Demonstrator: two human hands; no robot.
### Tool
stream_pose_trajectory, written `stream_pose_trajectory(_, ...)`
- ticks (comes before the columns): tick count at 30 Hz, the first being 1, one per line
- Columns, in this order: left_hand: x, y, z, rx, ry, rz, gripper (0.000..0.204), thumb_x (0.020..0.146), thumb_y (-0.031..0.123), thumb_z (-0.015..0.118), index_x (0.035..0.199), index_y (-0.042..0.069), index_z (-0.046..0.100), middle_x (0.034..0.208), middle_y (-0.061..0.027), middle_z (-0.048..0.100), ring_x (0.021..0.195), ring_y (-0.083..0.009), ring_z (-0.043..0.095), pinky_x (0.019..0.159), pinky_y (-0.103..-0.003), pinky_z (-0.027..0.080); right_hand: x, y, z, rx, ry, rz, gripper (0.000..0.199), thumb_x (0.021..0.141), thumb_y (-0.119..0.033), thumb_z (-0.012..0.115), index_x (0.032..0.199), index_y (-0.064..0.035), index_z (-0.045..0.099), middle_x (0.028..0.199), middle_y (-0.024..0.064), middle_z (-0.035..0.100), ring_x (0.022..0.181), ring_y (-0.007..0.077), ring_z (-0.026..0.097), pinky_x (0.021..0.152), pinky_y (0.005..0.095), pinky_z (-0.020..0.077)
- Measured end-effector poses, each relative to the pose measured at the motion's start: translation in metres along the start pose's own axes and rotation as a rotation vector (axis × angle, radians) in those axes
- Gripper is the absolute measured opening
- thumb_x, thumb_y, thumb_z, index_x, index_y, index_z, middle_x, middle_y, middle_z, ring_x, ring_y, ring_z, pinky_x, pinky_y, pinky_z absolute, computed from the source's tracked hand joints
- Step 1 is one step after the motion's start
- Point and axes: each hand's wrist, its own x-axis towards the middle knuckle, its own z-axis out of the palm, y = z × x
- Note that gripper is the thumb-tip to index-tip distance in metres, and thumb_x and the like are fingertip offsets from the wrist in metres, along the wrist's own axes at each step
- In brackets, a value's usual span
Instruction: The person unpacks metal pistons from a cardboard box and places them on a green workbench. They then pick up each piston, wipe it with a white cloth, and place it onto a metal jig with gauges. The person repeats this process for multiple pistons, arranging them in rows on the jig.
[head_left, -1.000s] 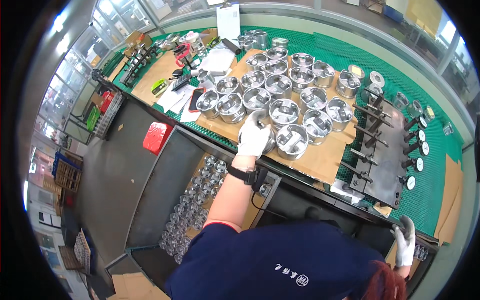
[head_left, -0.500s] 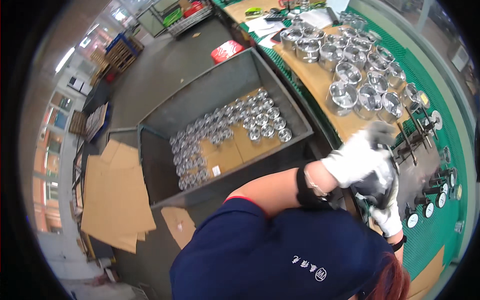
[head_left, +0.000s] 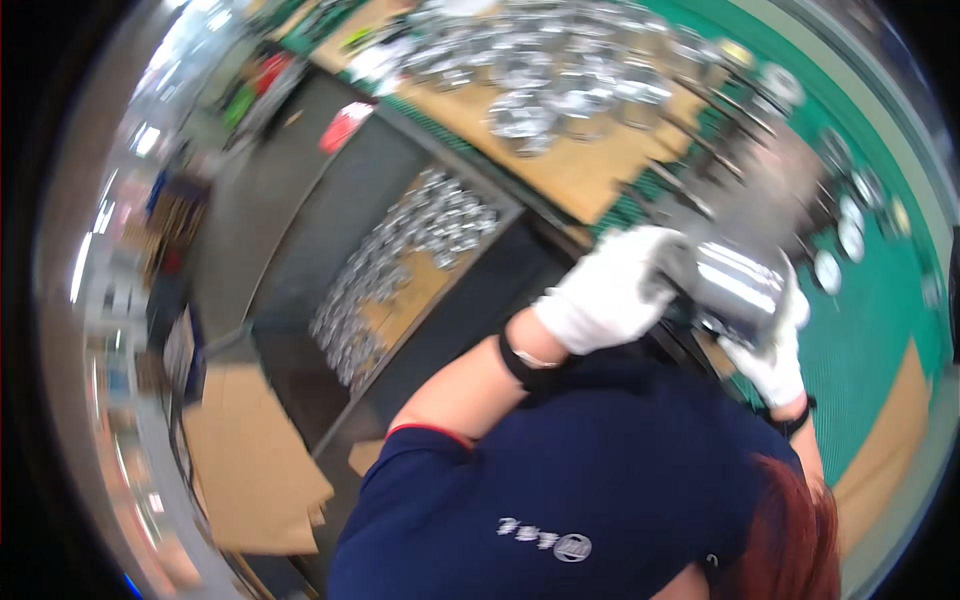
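A shiny metal piston, blurred by motion, lies on its side between my two gloved hands above the near edge of the green-matted bench. My right hand, in a white glove, wraps it from below and the right; some of its fingers are hidden behind the metal. Against the left end of the piston, my left hand curls its grey-tipped glove fingers. Just beyond the hands stands a metal gauging fixture with dark rods. Many similar pistons stand on cardboard on the bench, farther left.
Several round dial gauges line the right of the green mat. A deep grey metal bin left of the bench holds rows of pistons on cardboard. Flat cardboard sheets lean at lower left. A red item is beyond the bin.
My view has turned, so bench and bin sit differently. The hands have parted somewhat, and the piston, mostly covered by the gloves before, now shows its bright side between them.
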Motion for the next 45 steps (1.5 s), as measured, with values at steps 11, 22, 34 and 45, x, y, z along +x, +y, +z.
stream_pose_trajectory(11, 0.079, -0.007, 0.023, 0.293, -0.235, 0.350, 0.090, 0.068, 0.014, 0.087, 0.144, 0.001, 0.042, 0.131, -0.0214, 0.058, 0.119, -0.0382, 0.061, 0.101, -0.044, 0.050, 0.012, -0.015, -0.002, -0.424, 0.227, 0.194, 0.110, 0.061, -0.028, 0.089, 0.152, -0.0031, 0.032, 0.129, 0.0248, 0.055, 0.116, 0.0402, 0.057, 0.101, 0.0460, 0.0481)
stream_pose_trajectory(22, 0.118, 0.138, -0.076, -0.540, -0.802, 0.868, 0.029, 0.075, 0.013, 0.078, 0.100, 0.003, 0.068, 0.097, -0.0118, 0.069, 0.085, -0.0306, 0.068, 0.075, -0.039, 0.054, 0.049, -0.009, 0.013, -0.596, 0.201, 0.233, 0.104, 0.062, -0.033, 0.087, 0.149, -0.0021, 0.038, 0.124, 0.0294, 0.052, 0.110, 0.0465, 0.058, 0.093, 0.0504, 0.0503)
stream_pose_trajectory(34, 0.154, 0.126, -0.089, -0.461, -0.822, 0.837, 0.033, 0.074, 0.010, 0.077, 0.104, 0.001, 0.068, 0.094, -0.0110, 0.070, 0.085, -0.0280, 0.067, 0.079, -0.035, 0.054, 0.042, 0.003, 0.001, -0.484, 0.288, 0.118, 0.095, 0.066, -0.023, 0.086, 0.146, -0.0025, 0.039, 0.130, 0.0243, 0.052, 0.117, 0.0425, 0.056, 0.099, 0.0458, 0.0487)
stream_pose_trajectory(45, 0.111, -0.053, 0.049, 0.330, -0.370, 0.311, 0.076, 0.058, 0.022, 0.092, 0.123, 0.010, 0.055, 0.145, -0.0331, 0.042, 0.112, -0.0484, 0.060, 0.095, -0.049, 0.052, -0.010, -0.007, 0.025, 0.383, 0.315, 0.730, 0.068, 0.087, -0.009, 0.075, 0.145, 0.0045, 0.041, 0.104, 0.0133, 0.067, 0.080, 0.0167, 0.068, 0.072, 0.0297, 0.0569)
